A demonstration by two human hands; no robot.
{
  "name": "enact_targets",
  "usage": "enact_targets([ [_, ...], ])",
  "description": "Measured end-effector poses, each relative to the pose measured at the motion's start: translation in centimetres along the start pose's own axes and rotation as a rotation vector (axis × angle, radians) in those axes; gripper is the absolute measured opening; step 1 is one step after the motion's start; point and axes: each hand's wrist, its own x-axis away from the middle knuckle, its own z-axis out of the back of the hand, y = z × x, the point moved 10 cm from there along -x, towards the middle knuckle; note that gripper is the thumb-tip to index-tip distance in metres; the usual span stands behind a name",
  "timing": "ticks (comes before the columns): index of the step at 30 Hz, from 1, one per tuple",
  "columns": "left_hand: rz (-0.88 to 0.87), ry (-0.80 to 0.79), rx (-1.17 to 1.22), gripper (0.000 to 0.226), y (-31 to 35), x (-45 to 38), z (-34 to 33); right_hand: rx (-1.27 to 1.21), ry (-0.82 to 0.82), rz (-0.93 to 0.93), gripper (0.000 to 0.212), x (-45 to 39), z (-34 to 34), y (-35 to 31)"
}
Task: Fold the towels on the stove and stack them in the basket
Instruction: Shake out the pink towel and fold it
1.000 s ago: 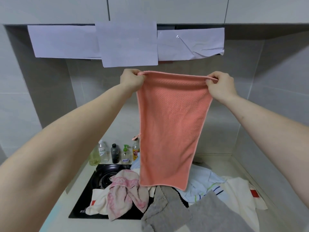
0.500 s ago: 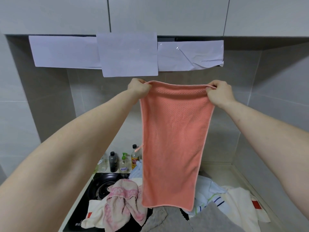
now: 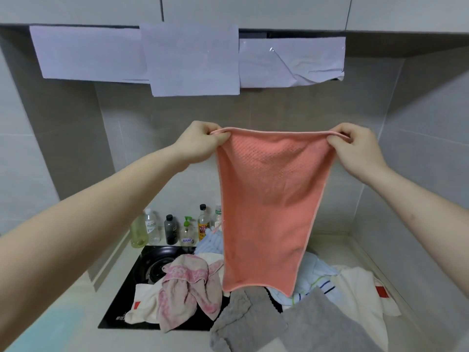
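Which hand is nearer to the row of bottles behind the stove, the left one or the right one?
The left. The left hand pinches the salmon towel's top corner almost straight above the bottles. The right hand pinches the other corner, farther off to the right.

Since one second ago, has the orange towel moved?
Yes. The orange towel, pinched by the left hand and right hand, sits lower against the paper sheets, though the camera tilted too.
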Motion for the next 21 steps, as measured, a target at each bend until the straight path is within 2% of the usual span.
enact_targets([
  [3,0.027,-0.13,-0.034,0.029,-1.5,4.6,-1.7,-0.021,-0.097,-0.029,0.013,3.9,-1.2,2.5],
  [7,0.105,-0.273,-0.043,0.025,-5.0,10.3,-4.4,-0.092,-0.322,-0.1,0.016,10.1,-4.3,6.2],
  [14,0.287,-0.598,-0.046,0.042,-13.2,20.0,-9.5,-0.08,-0.824,-0.356,0.023,23.9,-9.9,10.9],
  [18,0.394,-0.906,0.0,0.036,-16.7,26.5,-13.7,-0.145,-1.137,-0.493,0.029,31.3,-12.3,11.4],
  [21,0.457,-1.077,-0.036,0.03,-18.4,30.2,-16.0,-0.089,-1.348,-0.551,0.033,35.8,-13.4,12.0],
])
